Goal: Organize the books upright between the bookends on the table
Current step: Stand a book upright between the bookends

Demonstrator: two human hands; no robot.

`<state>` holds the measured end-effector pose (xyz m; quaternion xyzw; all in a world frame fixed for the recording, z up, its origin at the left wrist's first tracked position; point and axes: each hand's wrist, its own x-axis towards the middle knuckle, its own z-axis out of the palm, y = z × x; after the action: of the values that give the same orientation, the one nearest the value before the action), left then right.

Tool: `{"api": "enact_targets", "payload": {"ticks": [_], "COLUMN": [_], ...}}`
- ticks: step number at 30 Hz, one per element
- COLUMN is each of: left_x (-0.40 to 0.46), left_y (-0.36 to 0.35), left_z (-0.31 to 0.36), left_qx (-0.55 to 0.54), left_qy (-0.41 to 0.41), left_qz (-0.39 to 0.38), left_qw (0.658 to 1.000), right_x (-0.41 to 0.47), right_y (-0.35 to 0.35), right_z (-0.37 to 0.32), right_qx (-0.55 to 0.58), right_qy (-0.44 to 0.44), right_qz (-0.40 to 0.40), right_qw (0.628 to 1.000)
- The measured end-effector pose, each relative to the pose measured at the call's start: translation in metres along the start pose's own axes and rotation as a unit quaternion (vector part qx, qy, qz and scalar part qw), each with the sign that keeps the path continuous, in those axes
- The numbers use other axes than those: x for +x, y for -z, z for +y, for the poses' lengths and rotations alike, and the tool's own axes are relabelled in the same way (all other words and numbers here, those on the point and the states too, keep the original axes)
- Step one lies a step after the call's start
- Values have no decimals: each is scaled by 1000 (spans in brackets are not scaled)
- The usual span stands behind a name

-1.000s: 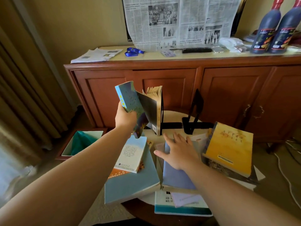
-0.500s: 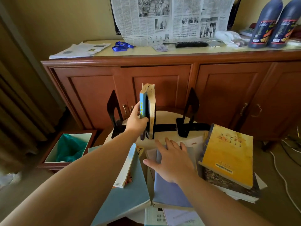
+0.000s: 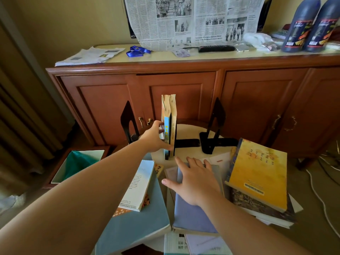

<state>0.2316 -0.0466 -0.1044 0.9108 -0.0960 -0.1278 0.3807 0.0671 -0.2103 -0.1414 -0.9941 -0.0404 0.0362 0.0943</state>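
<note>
Two black bookends stand on the small round table (image 3: 191, 151): the left bookend (image 3: 127, 122) and the right bookend (image 3: 214, 124). Between them two books stand upright side by side, a blue-spined book (image 3: 166, 129) and a darker book (image 3: 173, 122). My left hand (image 3: 155, 138) grips the blue-spined book from its left side. My right hand (image 3: 193, 178) lies flat, fingers spread, on a lavender book (image 3: 191, 214) lying on the table. A yellow book (image 3: 257, 173) tops a stack at the right. A white book (image 3: 137, 186) lies on a large grey-blue book (image 3: 136, 225).
A wooden sideboard (image 3: 184, 85) stands right behind the table, with newspaper, a remote and two dark bottles (image 3: 309, 24) on top. A bin with a green liner (image 3: 77, 162) sits on the floor at the left. White cables (image 3: 323, 199) trail at the right.
My left hand brought the blue-spined book from a tilted, raised position down beside the darker book, and it now stands upright. My right hand stayed on the lavender book.
</note>
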Motion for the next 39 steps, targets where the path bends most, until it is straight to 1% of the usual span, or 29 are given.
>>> {"api": "enact_targets", "payload": {"ticks": [4,13,18,20,23,26,28,29,32,33,34,35,36,38,39], "left_x": [2,-11,-38,-54,-83,-115,-130,-136,-151,-156,-157,-158,-159,-165,-167], "left_y": [-3,8,30,40,48,46,40,37,29,26,24,22,19,15,12], "left_z": [5,-8,-12,-15,-26,-35,-40,-40,-34,-31,-28,-27,-23,-11,-4], "left_qx": [25,40,114,171,232,286,326,325,284,261,210,124,28,-128,-185], "left_qy": [-11,-7,-9,7,71,136,151,160,184,182,179,179,179,173,163], "left_qz": [17,19,20,38,62,35,11,9,15,15,20,30,33,24,23], "left_qw": [999,999,993,985,968,948,933,932,941,948,961,976,983,976,969], "right_x": [0,2,1,0,0,-2,-4,-5,-13,-17,-20,-25,-28,-36,-38], "right_y": [0,-3,-1,-1,-2,-3,-3,-4,1,3,5,7,7,11,12], "right_z": [0,1,1,1,1,0,-1,-3,-12,-18,-23,-29,-34,-39,-39], "right_qx": [-8,-12,-4,0,9,1,-29,-45,-65,-46,-11,47,119,252,299], "right_qy": [3,0,-2,-2,2,6,12,20,53,57,54,42,21,-24,-41], "right_qz": [0,7,12,21,43,81,113,133,198,206,202,188,165,129,118], "right_qw": [1000,1000,1000,1000,999,997,993,990,977,976,978,980,979,959,946]}}
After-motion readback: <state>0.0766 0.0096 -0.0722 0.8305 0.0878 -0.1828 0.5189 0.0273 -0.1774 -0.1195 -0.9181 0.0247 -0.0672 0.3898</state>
